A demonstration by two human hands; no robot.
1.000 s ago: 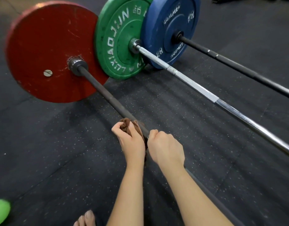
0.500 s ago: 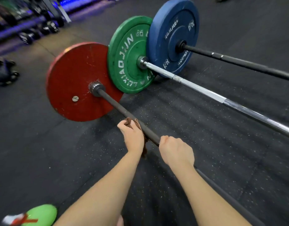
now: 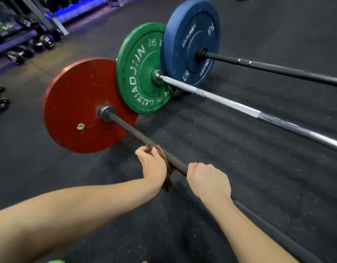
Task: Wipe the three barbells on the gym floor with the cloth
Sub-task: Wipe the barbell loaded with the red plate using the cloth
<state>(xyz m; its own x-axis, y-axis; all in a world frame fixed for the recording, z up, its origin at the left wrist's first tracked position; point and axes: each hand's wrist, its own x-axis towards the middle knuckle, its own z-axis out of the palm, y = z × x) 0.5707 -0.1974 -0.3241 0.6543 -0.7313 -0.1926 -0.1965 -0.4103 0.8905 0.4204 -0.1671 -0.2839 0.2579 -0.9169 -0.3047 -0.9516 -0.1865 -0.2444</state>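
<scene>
Closest in, right hand (image 3: 209, 181) clenched bare round the dark shaft of the near barbell (image 3: 129, 128); just beyond it on the same shaft, left hand (image 3: 152, 164) wrapped round with the brown cloth (image 3: 168, 182) trapped between palm and metal, one tail hanging under the wrist; from the grip, long axis running diagonally, up and left to the red plate (image 3: 78, 103), down and right past the right forearm; only a short bare stretch between left fist and plate, so probably a slide along that line, left hand nearer; farther out to the right, well apart and roughly parallel, silver barbell (image 3: 230, 104) with green plate (image 3: 141, 73), then black barbell (image 3: 277, 70) with blue plate (image 3: 190, 35); impossible to tell whether those are wiped; far ends of all three cut off; fingers beneath the shaft hidden; rack (image 3: 31, 44) at far left blurred.
</scene>
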